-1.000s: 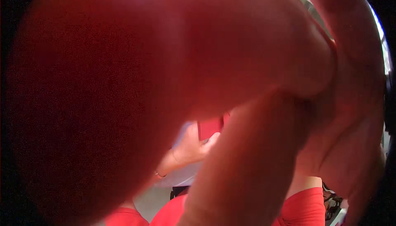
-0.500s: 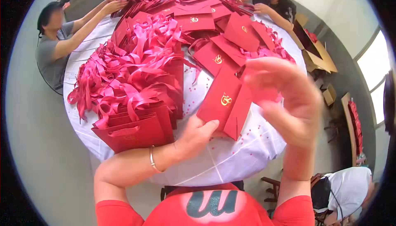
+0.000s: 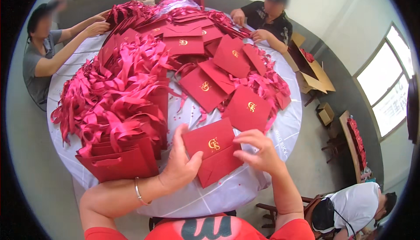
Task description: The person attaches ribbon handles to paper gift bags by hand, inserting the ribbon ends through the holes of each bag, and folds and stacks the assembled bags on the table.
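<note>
A flat, folded red paper gift bag (image 3: 208,163) with a gold emblem lies tilted over the table's near edge. At its left edge my left hand (image 3: 180,163) grips it, thumb on the front and fingers along the side. My right hand (image 3: 261,151) is at the bag's right edge, its thumb and fingers curved and apart. Just beyond lies another flat red bag (image 3: 249,114) with a gold emblem. Left of my left hand stand packed red bags (image 3: 124,163) with pink ribbons (image 3: 118,91) heaped over them.
More flat red bags (image 3: 203,89) cover the far part of the white-clothed round table (image 3: 218,205). One person (image 3: 41,60) works at the far left, another (image 3: 271,16) at the far right. Cardboard boxes (image 3: 313,82) stand to the right. A person in white (image 3: 356,205) sits behind at lower right.
My right hand has come down from above to the bag's right edge. The bag in my left hand has turned flatter, and another bag now lies beyond it. The view has shifted.
</note>
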Demonstrator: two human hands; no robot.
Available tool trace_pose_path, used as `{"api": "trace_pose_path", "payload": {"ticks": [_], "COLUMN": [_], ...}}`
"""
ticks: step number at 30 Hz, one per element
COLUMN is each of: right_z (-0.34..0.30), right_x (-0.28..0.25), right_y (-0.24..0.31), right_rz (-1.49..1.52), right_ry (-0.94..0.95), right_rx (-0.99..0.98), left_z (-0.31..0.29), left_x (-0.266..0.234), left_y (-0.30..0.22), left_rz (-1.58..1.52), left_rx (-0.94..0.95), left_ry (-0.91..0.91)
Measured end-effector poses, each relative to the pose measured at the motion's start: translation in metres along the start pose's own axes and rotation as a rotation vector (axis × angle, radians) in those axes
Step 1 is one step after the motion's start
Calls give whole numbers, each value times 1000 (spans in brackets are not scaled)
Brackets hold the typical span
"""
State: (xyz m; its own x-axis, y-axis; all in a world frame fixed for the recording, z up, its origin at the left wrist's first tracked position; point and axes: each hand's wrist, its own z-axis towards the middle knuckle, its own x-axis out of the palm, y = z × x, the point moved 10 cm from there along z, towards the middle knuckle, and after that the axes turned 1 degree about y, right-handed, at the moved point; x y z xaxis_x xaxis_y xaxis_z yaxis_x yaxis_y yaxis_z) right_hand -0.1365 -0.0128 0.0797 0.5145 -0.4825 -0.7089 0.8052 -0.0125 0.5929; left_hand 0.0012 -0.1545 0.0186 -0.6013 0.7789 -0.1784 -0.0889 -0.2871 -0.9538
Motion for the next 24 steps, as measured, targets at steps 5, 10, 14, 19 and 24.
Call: {"api": "trace_pose_path", "payload": {"ticks": [5,10,14,19,24], "right_z": [10,9,4,-8,-10], "right_x": [-86,-137,-126,-71,13], "right_y": [-87,-163,-168,-97,-1], "right_rz": [-202,-677,-471,338,218], "right_ry": [-417,-431,-434,-415,-98], "right_rx": [283,547,591,512,296], "left_z": [-1,-1,-6,-12,-22], "left_x": [4,12,3,18,44], "left_y": [2,-5,-21,-35,-10], "left_rz": [118,249,324,141,-479], "left_rx": [-15,104,183,313,-143], "left_ry": [52,41,-12,221,381]}}
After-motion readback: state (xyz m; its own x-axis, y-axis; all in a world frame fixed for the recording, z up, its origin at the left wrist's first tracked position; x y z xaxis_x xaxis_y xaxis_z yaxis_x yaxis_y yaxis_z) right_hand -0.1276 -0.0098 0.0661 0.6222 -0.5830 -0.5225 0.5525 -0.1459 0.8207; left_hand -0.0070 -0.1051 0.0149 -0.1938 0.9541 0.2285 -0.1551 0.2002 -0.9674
